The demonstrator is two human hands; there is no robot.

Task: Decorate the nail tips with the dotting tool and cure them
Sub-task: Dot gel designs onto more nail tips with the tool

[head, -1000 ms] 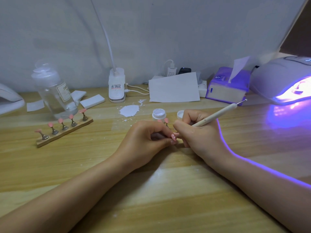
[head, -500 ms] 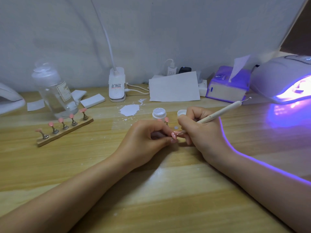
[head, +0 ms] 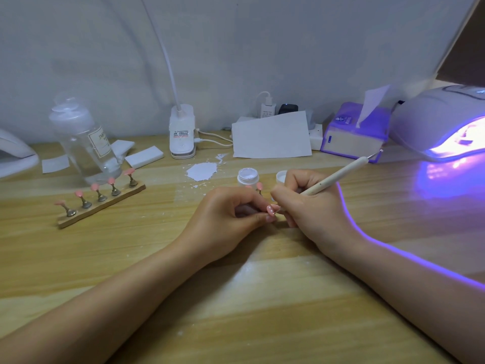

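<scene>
Dots now show on the pink nail tip (head: 270, 209) pinched in left hand (head: 231, 214) grip mid-desk, right hand (head: 309, 206) w/ dotting tool (head: 338, 177) pinched has shifted slightly right vs 1 s ago, tip at nail, so decorating's underway; lit curing lamp (head: 441, 122) waits far right.

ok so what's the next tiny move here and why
Probably touch another dot onto the pink nail tip: the left hand pinches it steady, the right hand holds the dotting tool at its surface, which shows only a few white dots.
</scene>
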